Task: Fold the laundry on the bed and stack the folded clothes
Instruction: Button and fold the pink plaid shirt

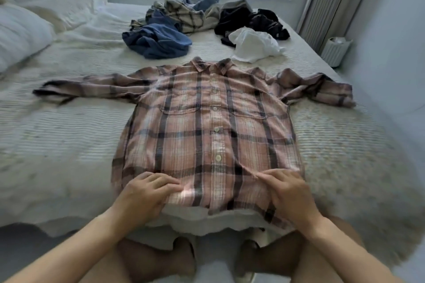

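One spread plaid shirt (207, 126) — five crumpled garments, two pillows.

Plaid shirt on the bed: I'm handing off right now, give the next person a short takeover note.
Left hand and right hand rest flat on the hem of the pink plaid shirt, holding nothing.
Shirt lies face up, buttoned, sleeves spread, at the near edge of the bed.
Done: shirt laid out; no fold made, no stack visible.
Left: fold it, then the blue garment, white garment, beige plaid shirt and black clothes; stack all.

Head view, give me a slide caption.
Both hands flatten the hem of a plaid shirt spread on the bed.
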